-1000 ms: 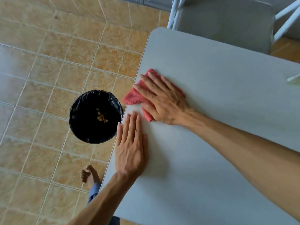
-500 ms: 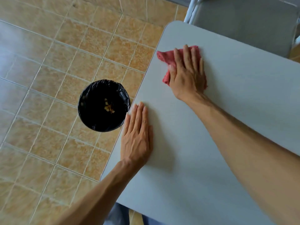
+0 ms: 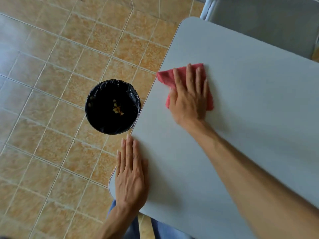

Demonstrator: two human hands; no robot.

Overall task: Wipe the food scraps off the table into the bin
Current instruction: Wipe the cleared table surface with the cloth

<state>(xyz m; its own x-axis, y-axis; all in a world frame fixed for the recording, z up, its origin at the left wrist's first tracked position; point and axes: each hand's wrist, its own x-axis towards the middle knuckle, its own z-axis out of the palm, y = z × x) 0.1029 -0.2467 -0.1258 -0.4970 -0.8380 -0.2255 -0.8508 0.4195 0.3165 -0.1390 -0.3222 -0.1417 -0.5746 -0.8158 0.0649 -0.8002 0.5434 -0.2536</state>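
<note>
Grey table point(image 3: 241, 118) over tan tiles, now bare of visible scraps. Right hand point(image 3: 189, 99) flat, fingers spread on red cloth point(image 3: 166, 77), swept back toward the edge. Left hand point(image 3: 130, 175) flat, holding nothing. Scraps point(image 3: 117, 108) inside black bin point(image 3: 96, 121); wiping likely nearly done.

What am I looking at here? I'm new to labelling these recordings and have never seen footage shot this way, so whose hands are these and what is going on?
There is no machine. A person wears a camera on the head, so you look down at their own two bare hands. The right hand presses flat on a red cloth lying at the left edge of a grey table. The left hand lies flat and empty on the table's near corner. On the tiled floor, right beside the table edge, stands a bin with a black bag; yellowish food scraps lie in it. No scraps show on the tabletop. A grey chair is at the far side.
</note>
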